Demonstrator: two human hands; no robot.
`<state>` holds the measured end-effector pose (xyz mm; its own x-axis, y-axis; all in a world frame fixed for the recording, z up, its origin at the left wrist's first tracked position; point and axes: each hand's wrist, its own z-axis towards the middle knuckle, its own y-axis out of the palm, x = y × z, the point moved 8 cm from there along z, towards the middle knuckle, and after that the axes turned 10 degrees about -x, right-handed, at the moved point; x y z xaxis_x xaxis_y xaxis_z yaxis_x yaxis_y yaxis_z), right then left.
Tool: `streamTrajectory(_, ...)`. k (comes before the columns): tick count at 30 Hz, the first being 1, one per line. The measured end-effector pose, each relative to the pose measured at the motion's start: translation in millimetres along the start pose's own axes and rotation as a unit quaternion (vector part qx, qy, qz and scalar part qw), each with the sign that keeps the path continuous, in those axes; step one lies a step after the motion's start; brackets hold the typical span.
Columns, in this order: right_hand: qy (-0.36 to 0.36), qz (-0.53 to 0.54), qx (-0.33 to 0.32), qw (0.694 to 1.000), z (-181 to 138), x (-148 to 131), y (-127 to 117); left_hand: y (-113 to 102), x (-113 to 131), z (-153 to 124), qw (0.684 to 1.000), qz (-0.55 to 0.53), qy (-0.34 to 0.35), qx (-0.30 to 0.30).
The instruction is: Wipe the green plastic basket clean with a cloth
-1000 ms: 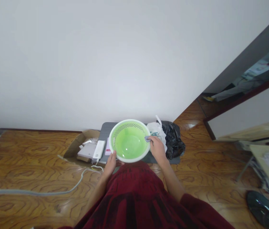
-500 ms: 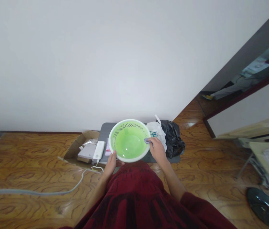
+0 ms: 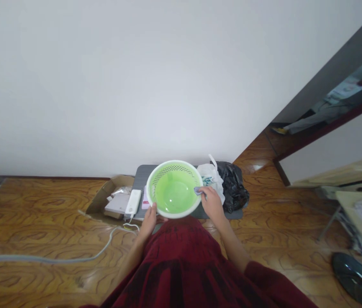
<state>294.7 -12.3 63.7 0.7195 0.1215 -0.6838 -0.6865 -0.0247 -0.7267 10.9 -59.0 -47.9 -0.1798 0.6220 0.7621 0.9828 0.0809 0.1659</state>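
Note:
A green plastic basin-like basket (image 3: 175,192) with a white rim and perforated sides is in front of me, over the grey table. My left hand (image 3: 150,218) grips its rim at the near left, thumb on top and fingers underneath. At the right rim, my right hand (image 3: 212,202) pinches a small greyish-purple cloth (image 3: 198,190) that touches the inner edge. The basket's inside shows a smooth, shiny green bottom. The underside of the basket and the left fingertips are hidden.
A white power bank-like device (image 3: 133,202) with a cable (image 3: 104,249) lies left of the basket, beside an open cardboard box (image 3: 100,196). A white plastic bag (image 3: 211,179) and a black bag (image 3: 232,188) stand right. Another person's leg (image 3: 306,123) shows beyond the doorway.
Almost nothing differs. My right hand and the cloth have shifted very slightly at the right rim; the left hand and the basket stay in place.

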Motion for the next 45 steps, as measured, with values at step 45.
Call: streamTrajectory(45, -0.004, 0.016, 0.014, 1.000, 34, 16, -4, 5, 5, -2, 1.000, -0.008, 0.003, -0.024)
